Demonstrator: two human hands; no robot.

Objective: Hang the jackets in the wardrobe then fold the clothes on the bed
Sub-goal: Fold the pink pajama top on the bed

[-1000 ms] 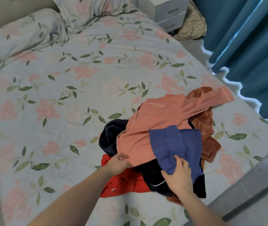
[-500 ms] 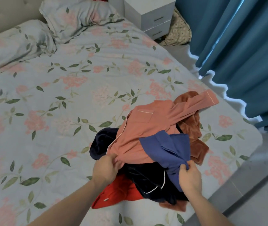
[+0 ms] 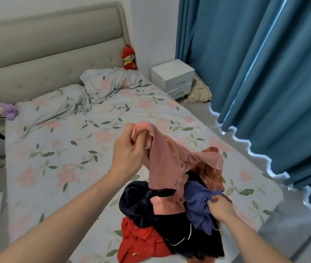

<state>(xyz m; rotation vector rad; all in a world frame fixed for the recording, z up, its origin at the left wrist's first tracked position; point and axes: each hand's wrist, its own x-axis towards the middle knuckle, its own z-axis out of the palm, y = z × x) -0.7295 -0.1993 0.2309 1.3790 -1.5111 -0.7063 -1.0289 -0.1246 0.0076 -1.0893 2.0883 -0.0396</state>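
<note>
Left hand (image 3: 130,149) fisted round soft, limp salmon-pink pyjama top (image 3: 167,164); right hand (image 3: 219,206) pinching crumpled blue cloth (image 3: 198,202), near floral bed's (image 3: 59,160) foot edge.

Matt pink cloth top (image 3: 165,164), plush dark navy garment (image 3: 137,204), smooth printed cotton bedsheet (image 3: 56,164), padded headboard (image 3: 46,59).

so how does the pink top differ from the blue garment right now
The pink top is lifted above the pile, gripped near its top edge by the left hand; the blue garment lies bunched on the pile, pinched by the right hand. The pink top hangs stretched out long, while the blue garment is crumpled and compact. The pink top shows thin white piping; the blue garment looks plain. Both are unfolded and each is held by one hand.
</note>
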